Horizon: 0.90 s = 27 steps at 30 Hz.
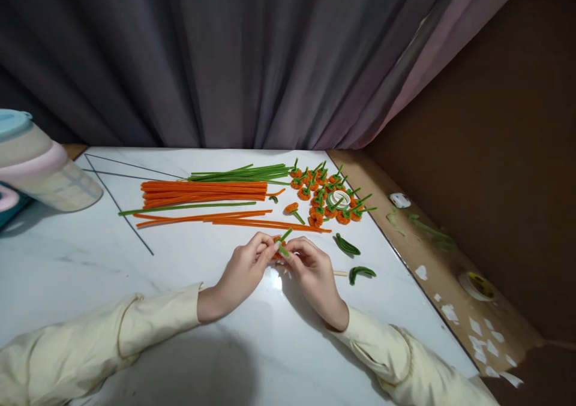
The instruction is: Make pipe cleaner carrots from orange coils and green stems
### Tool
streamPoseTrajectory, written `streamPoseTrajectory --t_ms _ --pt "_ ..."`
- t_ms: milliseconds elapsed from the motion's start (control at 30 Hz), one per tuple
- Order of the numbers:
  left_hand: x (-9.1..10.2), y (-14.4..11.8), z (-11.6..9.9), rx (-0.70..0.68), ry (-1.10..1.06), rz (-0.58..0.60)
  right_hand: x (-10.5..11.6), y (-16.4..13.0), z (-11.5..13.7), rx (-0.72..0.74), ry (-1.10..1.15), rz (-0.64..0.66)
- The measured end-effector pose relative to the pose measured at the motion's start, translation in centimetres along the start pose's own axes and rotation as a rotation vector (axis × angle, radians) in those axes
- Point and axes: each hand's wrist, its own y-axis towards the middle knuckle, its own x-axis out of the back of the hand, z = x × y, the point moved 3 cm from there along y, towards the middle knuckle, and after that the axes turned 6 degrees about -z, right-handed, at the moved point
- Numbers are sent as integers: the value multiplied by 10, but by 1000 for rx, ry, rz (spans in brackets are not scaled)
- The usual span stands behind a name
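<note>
My left hand [243, 271] and my right hand [312, 274] meet at the middle of a white marble table [90, 274]. Together they pinch a small orange pipe-cleaner pumpkin [279, 247] with a green stem sticking up. Both wrists wear cream sleeves. A thin wooden stick [341, 273] pokes out from under my right hand, next to a folded green pipe-cleaner leaf [361, 271]. A second green leaf [347, 246] lies just beyond.
Straight orange pipe cleaners [204, 193] and green ones [240, 173] lie behind my hands. A pile of finished pumpkins [326, 193] surrounds a white tape roll [339, 199]. Thin dark wires [119, 205] lie left. Plastic containers [40, 166] stand far left. Brown cardboard [450, 274] flanks the right edge.
</note>
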Motion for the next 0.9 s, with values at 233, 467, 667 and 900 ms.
streamPoseTrajectory --t_ms 233,467,667,900 --pt "3 4 0 11 85 19 -1 1 -2 -130 78 48" --pt "6 8 -1 1 212 125 1 4 -1 -192 16 155" --pt "6 8 -1 -13 206 147 3 3 3 -15 -214 109" --pt "2 10 7 221 -407 300 8 9 3 -250 87 198"
